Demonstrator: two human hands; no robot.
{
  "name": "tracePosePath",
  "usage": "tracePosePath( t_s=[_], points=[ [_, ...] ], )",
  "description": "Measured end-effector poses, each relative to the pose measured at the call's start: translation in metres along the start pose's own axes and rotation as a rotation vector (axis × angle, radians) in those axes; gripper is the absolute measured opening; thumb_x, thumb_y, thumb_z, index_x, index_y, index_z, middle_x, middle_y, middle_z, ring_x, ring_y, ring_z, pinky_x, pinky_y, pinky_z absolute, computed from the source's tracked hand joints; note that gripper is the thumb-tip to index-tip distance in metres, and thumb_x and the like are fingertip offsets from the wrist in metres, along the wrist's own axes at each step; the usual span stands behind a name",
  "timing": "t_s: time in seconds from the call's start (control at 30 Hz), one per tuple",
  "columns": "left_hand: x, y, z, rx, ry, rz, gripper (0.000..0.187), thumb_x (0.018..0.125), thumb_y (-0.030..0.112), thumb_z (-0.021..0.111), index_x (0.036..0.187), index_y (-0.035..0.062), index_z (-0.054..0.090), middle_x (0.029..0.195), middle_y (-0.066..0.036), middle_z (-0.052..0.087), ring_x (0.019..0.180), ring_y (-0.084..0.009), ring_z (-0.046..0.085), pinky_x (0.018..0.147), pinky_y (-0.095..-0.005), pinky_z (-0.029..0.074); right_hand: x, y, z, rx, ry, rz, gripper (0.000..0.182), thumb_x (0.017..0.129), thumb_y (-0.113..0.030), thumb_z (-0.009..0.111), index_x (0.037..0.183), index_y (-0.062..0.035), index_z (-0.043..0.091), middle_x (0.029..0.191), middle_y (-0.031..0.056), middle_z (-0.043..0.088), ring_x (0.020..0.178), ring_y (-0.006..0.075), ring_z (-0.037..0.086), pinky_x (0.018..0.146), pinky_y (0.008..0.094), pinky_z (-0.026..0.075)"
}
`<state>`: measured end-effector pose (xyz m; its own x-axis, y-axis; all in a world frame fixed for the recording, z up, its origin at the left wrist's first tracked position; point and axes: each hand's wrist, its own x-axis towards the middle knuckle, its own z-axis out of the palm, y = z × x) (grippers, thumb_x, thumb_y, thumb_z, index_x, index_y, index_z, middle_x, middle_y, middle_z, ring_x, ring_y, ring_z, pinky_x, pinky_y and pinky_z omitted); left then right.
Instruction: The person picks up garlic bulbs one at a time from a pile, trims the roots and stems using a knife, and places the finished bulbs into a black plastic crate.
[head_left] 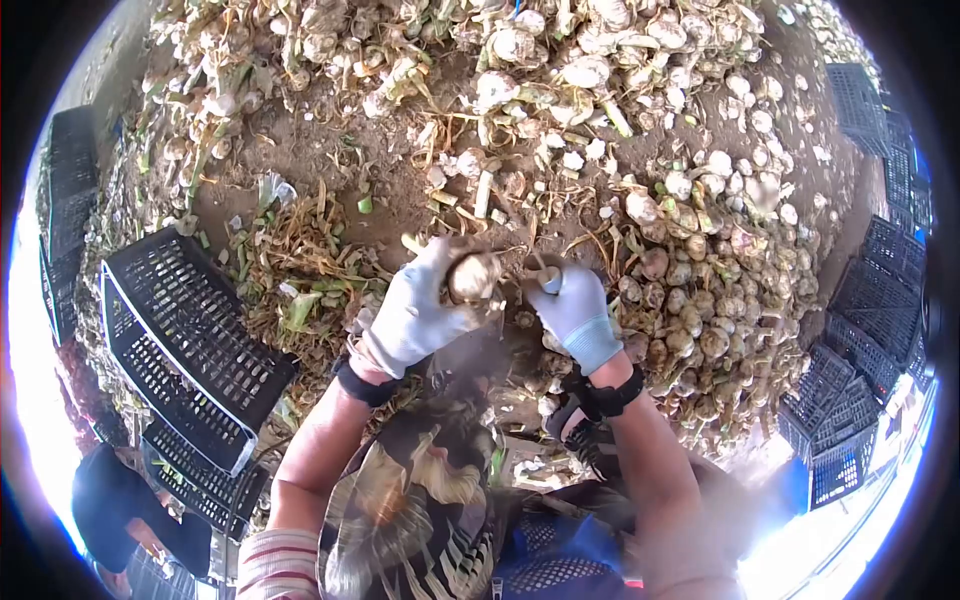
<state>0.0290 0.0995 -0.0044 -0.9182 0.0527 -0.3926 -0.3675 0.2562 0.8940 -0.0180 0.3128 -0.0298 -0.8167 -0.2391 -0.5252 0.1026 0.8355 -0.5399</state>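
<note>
In a pale work glove, my left hand [412,315] is closed around a garlic bulb [474,278], thumb and fingers on its near and far sides. My right hand [575,305], gloved too, is curled shut just right of the bulb, apart from it. What sits inside those right fingers is too small and blurred to name. Beneath both hands lie dry garlic leaves and cut stems [483,195] on bare soil. To the right of my right hand spreads a pile of trimmed garlic bulbs [700,315].
Untrimmed garlic with stalks [510,45] is heaped ahead. Black plastic crates [195,320] stand at left, and more crates [880,290] line the right side. Leaf scraps [300,255] lie left of my hands. Another person [115,505] is at the lower left.
</note>
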Motion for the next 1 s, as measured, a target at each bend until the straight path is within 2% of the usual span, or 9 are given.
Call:
tracePosePath(
  t_s=[0.1, 0.23, 0.4, 0.47, 0.53, 0.57, 0.73, 0.83, 1.0],
  points=[
    [-0.001, -0.016, -0.002, 0.424, -0.057, 0.230, 0.040, 0.065, 0.001, 0.069, 0.103, 0.0092, 0.068, 0.111, -0.012, 0.065, 0.096, -0.0354, 0.065, 0.082, -0.0420, 0.053, 0.001, -0.033, -0.009, 0.025, -0.053, -0.206, 0.021, 0.084, -0.025, 0.067, 0.101, -0.0145, 0.072, 0.081, 0.0151, 0.070, 0.075, 0.0350, 0.069, 0.068, 0.0433, 0.056],
    [-0.006, -0.001, -0.004, 0.961, 0.044, 0.589, 0.018, 0.072, 0.012, 0.065, 0.088, 0.0165, 0.072, 0.101, -0.002, 0.064, 0.097, -0.0248, 0.063, 0.092, -0.0425, 0.049, 0.018, -0.035, -0.010, -0.251, -0.236, -0.251, 0.020, 0.086, -0.029, 0.063, 0.097, -0.0141, 0.071, 0.080, 0.0147, 0.071, 0.075, 0.0350, 0.069, 0.069, 0.0433, 0.056],
    [-0.008, -0.015, -0.030, 0.229, 0.344, 0.298, 0.038, 0.069, -0.011, 0.057, 0.100, 0.0072, 0.068, 0.099, -0.009, 0.062, 0.091, -0.0270, 0.062, 0.083, -0.0347, 0.053, -0.012, 0.050, 0.030, 0.043, -0.020, 0.020, 0.019, 0.085, -0.023, 0.069, 0.094, -0.0056, 0.072, 0.077, 0.0149, 0.072, 0.066, 0.0272, 0.070, 0.060, 0.0362, 0.054],
    [0.004, 0.052, -0.016, 0.212, 0.281, 0.279, 0.055, 0.072, -0.005, 0.065, 0.125, 0.0033, 0.058, 0.116, -0.017, 0.061, 0.100, -0.0308, 0.064, 0.087, -0.0364, 0.054, -0.013, 0.038, 0.047, 0.965, -0.234, 0.414, 0.016, 0.085, -0.014, 0.072, 0.094, -0.0018, 0.071, 0.069, 0.0079, 0.068, 0.055, 0.0145, 0.062, 0.049, 0.0277, 0.046],
    [0.021, 0.078, 0.011, 0.070, 0.003, 0.673, 0.060, 0.078, -0.007, 0.062, 0.136, 0.0010, 0.048, 0.110, -0.016, 0.060, 0.087, -0.0262, 0.069, 0.075, -0.0349, 0.056, -0.019, 0.014, 0.036, 0.901, -0.193, 0.381, 0.015, 0.083, -0.007, 0.073, 0.097, -0.0020, 0.070, 0.069, 0.0016, 0.062, 0.051, 0.0060, 0.052, 0.043, 0.0223, 0.038],
    [0.027, 0.074, 0.017, -0.085, -0.168, 0.432, 0.066, 0.080, -0.002, 0.066, 0.141, 0.0012, 0.043, 0.111, -0.014, 0.060, 0.089, -0.0249, 0.069, 0.077, -0.0358, 0.055, -0.022, 0.012, 0.032, 1.022, -0.138, 0.356, 0.016, 0.084, -0.007, 0.073, 0.098, -0.0015, 0.070, 0.070, 0.0020, 0.063, 0.052, 0.0071, 0.053, 0.044, 0.0230, 0.039],
    [0.122, -0.040, 0.018, 0.553, 0.340, -0.021, 0.052, 0.079, 0.012, 0.065, 0.129, 0.0046, 0.054, 0.117, -0.024, 0.058, 0.105, -0.0399, 0.062, 0.087, -0.0458, 0.052, 0.011, 0.064, 0.030, 0.923, 0.194, 0.399, 0.028, 0.084, -0.010, 0.075, 0.110, -0.0012, 0.070, 0.083, 0.0041, 0.070, 0.058, 0.0087, 0.058, 0.046, 0.0245, 0.042],
    [0.129, -0.055, 0.001, 0.588, 0.108, -0.299, 0.047, 0.083, 0.018, 0.065, 0.128, 0.0067, 0.055, 0.124, -0.024, 0.058, 0.107, -0.0402, 0.063, 0.091, -0.0448, 0.052, 0.018, 0.029, -0.002, 0.946, 0.168, 0.413, 0.032, 0.084, -0.012, 0.076, 0.113, 0.0004, 0.070, 0.085, 0.0032, 0.070, 0.058, 0.0064, 0.057, 0.047, 0.0236, 0.042],
    [0.070, -0.048, 0.009, 0.038, 0.070, -0.061, 0.041, 0.086, 0.006, 0.071, 0.123, -0.0038, 0.058, 0.109, -0.011, 0.068, 0.094, -0.0146, 0.063, 0.083, -0.0297, 0.050, 0.035, 0.001, 0.007, 0.942, 0.024, 0.236, 0.024, 0.086, -0.018, 0.073, 0.108, -0.0092, 0.074, 0.075, 0.0023, 0.069, 0.062, 0.0096, 0.064, 0.056, 0.0259, 0.049]
  ],
)
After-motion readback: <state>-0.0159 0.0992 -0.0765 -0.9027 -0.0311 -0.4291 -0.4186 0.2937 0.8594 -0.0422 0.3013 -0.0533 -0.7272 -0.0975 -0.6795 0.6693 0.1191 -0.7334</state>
